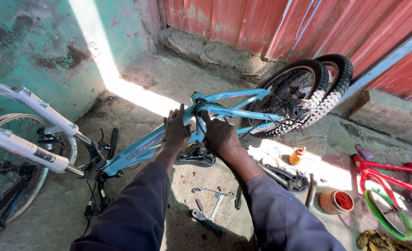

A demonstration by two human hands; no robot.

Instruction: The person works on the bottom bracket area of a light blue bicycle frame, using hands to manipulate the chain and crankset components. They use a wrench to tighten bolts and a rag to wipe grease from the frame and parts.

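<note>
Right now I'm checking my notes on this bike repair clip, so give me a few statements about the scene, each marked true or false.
1. The light blue bicycle frame lies upside down on the ground. True.
2. Both hands, left hand and right hand, are at the frame near the bottom bracket. True.
3. The rear wheel has been taken off the frame. False: it sits in the frame, chain attached.
4. Wrenches lie on the concrete below the hands. True.
5. The white fork carries a wheel between its legs. False: its legs are bare; a loose wheel lies behind it.
6. The small bike at right is yellow. False: it is red.
</note>
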